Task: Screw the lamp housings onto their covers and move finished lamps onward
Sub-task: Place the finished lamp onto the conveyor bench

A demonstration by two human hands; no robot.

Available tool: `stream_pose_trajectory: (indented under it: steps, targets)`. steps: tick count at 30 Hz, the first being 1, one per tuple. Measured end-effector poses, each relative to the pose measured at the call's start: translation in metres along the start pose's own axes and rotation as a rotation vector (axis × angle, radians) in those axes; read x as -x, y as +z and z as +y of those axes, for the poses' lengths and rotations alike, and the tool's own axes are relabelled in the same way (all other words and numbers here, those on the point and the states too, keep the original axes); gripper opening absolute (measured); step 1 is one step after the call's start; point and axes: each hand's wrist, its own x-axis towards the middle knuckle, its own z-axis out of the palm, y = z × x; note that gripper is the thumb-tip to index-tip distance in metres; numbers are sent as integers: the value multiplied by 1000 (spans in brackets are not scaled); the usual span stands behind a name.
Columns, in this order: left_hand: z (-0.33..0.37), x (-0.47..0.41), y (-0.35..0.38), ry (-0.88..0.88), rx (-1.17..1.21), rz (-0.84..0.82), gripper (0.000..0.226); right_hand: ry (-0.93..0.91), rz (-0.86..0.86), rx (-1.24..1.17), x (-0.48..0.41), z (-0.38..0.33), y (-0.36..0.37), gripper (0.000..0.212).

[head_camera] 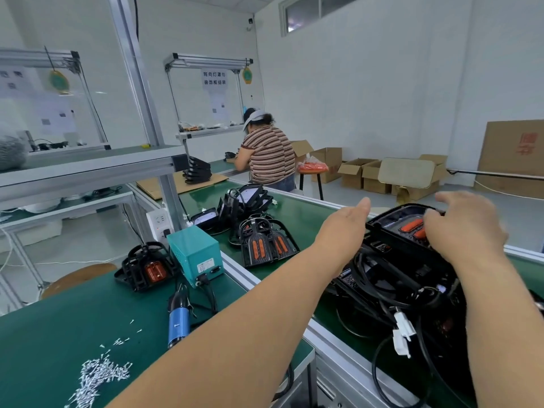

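Both arms reach out to the right, over the green conveyor belt (297,213). The top lamp (388,229) is a black housing with orange lenses showing on its face. It sits tilted on a pile of lamps (391,284) tangled with black cables, with a white connector (403,334) hanging at the near side.

The right hand (465,228) is on the lamp's far end, several fingers curled down onto its upper face and the forefinger lifted. The left hand (350,228) is at the lamp's left end, seen from the back with the thumb straight. Its other fingers are hidden behind the palm, so I cannot tell whether it grips.

Further along the belt stands a second cluster of lamps (265,242), well apart from the pile.

On the green counter (59,319) to the left:

- A heap of small silver screws (100,375) lies near the front edge.
- A blue electric screwdriver (178,319) lies untouched beside the left forearm.
- A teal power box (194,254) stands at the back corner (its cable runs down toward the screwdriver).
- One more lamp housing (144,266) sits just left of the box.

Beyond, a seated person in a striped shirt (266,154) works at another station. Open cardboard boxes (362,172) stand on the floor by the wall.
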Motion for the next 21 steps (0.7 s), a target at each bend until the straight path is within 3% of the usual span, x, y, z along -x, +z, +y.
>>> stream_pose_trajectory:
  steps: [3, 8, 15, 21]
  targets:
    - [-9, 3, -5, -4, -36, -48, 40, -85, -4, 116, 2, -16, 3, 45]
    - [-15, 20, -4, 32, 26, -149, 49, -149, -143, 171, 1, -36, 10, 47]
    - [-17, 30, -9, 35, 87, -64, 40, -233, -320, 178, 7, -39, 30, 47]
    - [-19, 38, -15, 41, 60, -143, 43, -366, -349, 194, 8, -34, 23, 42]
